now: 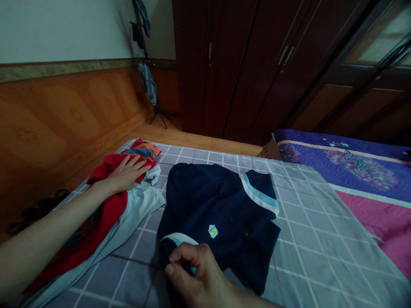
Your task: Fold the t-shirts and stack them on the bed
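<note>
A navy polo-style shirt (205, 192) with white and light-blue bands lies spread on the checked bedsheet (298, 239), a small badge on its front. Thumb and forefinger of my right hand (201, 273) pinch the shirt at its near banded sleeve, partly covering that area. To the left, my left hand (128, 173) rests with fingers spread on a heap of clothes. In that heap are a red garment (112, 209), a light grey garment (141, 201), and orange and blue pieces at the far end.
A purple and pink floral mattress (346, 158) adjoins the bed on the right. Dark wooden wardrobes (224, 68) stand beyond the far edge. A coat stand (146, 55) with hanging clothes is in the corner, and dark objects (38, 209) lie on the floor at left.
</note>
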The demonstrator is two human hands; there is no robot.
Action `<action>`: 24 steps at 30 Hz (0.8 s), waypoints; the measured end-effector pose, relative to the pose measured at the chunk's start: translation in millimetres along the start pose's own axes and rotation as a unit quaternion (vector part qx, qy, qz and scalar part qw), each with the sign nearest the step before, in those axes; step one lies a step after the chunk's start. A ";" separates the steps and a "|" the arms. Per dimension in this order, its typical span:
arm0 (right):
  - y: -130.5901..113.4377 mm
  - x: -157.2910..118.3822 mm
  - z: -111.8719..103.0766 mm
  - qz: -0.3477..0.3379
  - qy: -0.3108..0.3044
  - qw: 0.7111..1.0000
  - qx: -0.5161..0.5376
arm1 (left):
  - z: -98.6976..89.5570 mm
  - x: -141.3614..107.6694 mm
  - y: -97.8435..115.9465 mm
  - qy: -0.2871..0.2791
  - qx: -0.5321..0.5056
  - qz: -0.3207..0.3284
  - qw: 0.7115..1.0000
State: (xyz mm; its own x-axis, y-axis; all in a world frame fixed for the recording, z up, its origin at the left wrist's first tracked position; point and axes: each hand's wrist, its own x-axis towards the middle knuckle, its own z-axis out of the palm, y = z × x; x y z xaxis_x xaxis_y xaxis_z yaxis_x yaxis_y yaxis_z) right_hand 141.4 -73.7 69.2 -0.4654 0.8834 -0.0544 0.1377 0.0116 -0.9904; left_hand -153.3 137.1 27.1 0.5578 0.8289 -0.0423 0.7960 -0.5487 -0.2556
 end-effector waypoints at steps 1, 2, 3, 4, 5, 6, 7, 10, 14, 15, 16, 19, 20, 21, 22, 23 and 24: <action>5.9 1.9 2.3 0.001 -0.029 0.999 -0.038 | 2.3 -0.8 0.5 0.007 -0.001 0.005 1.000; 11.9 4.2 3.6 -0.003 -0.051 0.996 -0.077 | 4.2 -0.8 2.6 0.010 -0.004 0.004 1.000; 17.5 6.6 3.9 -0.009 -0.061 0.992 -0.114 | 5.3 -0.3 6.3 0.009 -0.010 -0.001 1.000; 22.5 9.2 3.0 -0.014 -0.058 0.987 -0.146 | 5.2 0.4 11.7 0.008 -0.021 -0.005 1.000; 26.5 11.8 1.0 -0.016 -0.049 0.984 -0.169 | 3.4 0.7 18.9 0.008 -0.036 -0.007 0.999; 29.4 14.4 -2.2 -0.015 -0.036 0.982 -0.183 | -0.4 0.1 28.1 0.009 -0.057 -0.003 0.998; 31.0 16.7 -6.6 -0.014 -0.020 0.982 -0.189 | -6.1 -1.7 39.4 0.011 -0.085 0.006 0.996; 27.8 20.7 -26.5 -0.019 0.041 0.984 -0.173 | -32.1 -16.6 85.5 0.005 -0.190 0.064 0.980; 16.4 16.7 -65.5 -0.028 0.156 0.974 -0.162 | -57.9 -49.4 157.6 -0.036 -0.292 0.218 0.930; 15.6 14.0 -76.5 -0.026 0.179 0.968 -0.176 | -58.1 -56.6 172.9 -0.048 -0.298 0.250 0.920; 16.6 10.8 -87.8 -0.021 0.195 0.960 -0.198 | -55.8 -62.4 185.7 -0.054 -0.292 0.272 0.915; 31.8 -3.2 -122.0 0.009 0.209 0.929 -0.304 | -42.7 -68.1 208.6 -0.038 -0.256 0.271 0.927; 40.2 -9.6 -133.1 0.021 0.205 0.915 -0.346 | -39.7 -66.1 211.2 -0.032 -0.249 0.260 0.932; 49.3 -16.9 -143.7 0.031 0.199 0.902 -0.382 | -38.7 -62.8 211.7 -0.030 -0.251 0.252 0.934; 58.6 -25.3 -153.6 0.040 0.197 0.890 -0.410 | -39.9 -58.5 210.4 -0.030 -0.263 0.247 0.932; 67.4 -34.5 -162.7 0.047 0.197 0.882 -0.426 | -43.5 -53.9 207.7 -0.028 -0.288 0.241 0.927; 75.2 -44.6 -170.6 0.052 0.196 0.879 -0.432 | -49.3 -49.5 203.8 -0.023 -0.328 0.229 0.916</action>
State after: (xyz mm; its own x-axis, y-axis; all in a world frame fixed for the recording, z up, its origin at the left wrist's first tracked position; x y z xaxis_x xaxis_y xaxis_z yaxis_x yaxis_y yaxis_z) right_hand 321.6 -32.3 18.8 -0.0975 0.9923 0.0763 0.8526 0.1228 -0.5079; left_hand -7.1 -21.1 24.7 0.8700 0.4910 -0.0454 0.4599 -0.7748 0.4338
